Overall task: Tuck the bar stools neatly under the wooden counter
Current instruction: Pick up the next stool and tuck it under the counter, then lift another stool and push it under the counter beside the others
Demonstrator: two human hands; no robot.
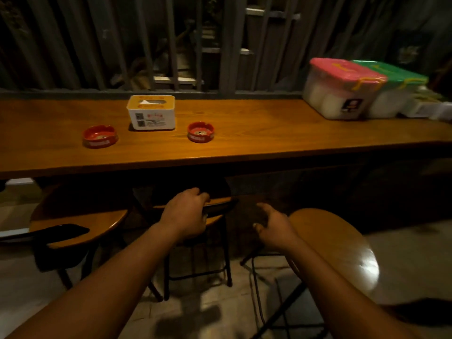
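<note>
Gripping: left hand (187, 211) is clasping the middle stool (215, 206) backrest, partly under the worktop (244, 143).
Hovering: right hand (274, 226) is spreading open, empty, beside the right stool (342, 253) standing outside the worktop.

Deep shadow under the wooden counter (220, 152) swallows the far half of the middle stool (215, 206), centre frame, and hides the left hand's (187, 211) fingertips curled over its backrest. The right stool (342, 253), lower right, is smeared by motion blur, its legs cut by the bottom edge. Labels on the tissue box (151, 116) are too small to read.
</note>
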